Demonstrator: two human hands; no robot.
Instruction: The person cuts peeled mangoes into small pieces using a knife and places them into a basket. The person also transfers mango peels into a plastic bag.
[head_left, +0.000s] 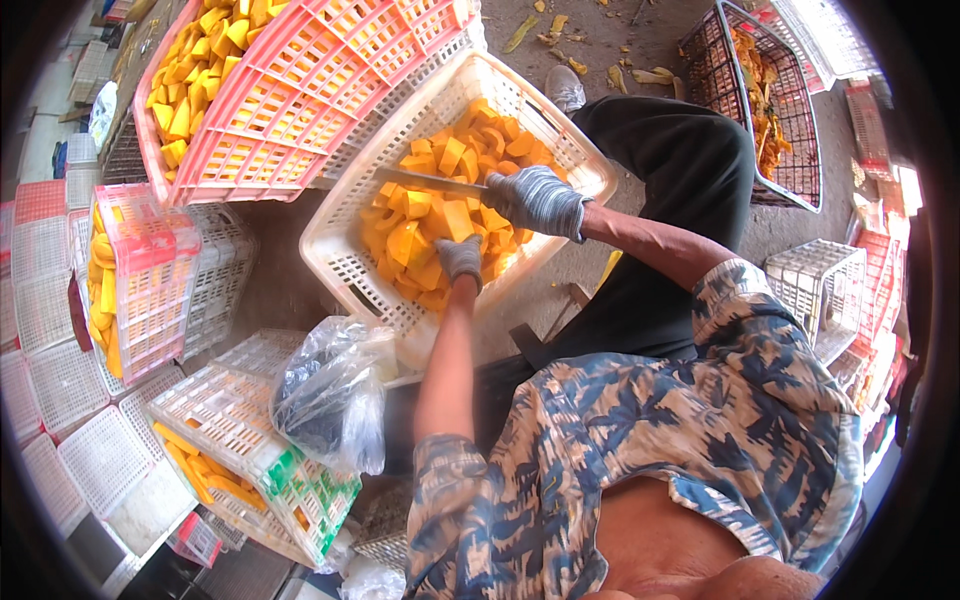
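A large white plastic crate (330, 240) before me holds a heap of cut orange pumpkin chunks (495, 142). My right hand (534, 199), in a grey knitted glove, grips a long-bladed knife (431, 181), its flat blade lying across above the heap and pointing left. Nearer my body, my left hand (460, 257), also gloved, has its fingers against a thick pumpkin piece (449, 219) on top of the pile. The blade is just beyond that piece; whether they touch I cannot tell. The knife's handle is hidden in my right fist.
A tilted pink crate (315, 97) of pumpkin pieces stands at upper left. More filled crates (157, 277) are at left, and a clear plastic bag (334, 390) rests on a white-and-green crate (247, 420). At upper right, a dark crate (787, 90) holds orange scraps. Peelings (577, 66) litter the floor.
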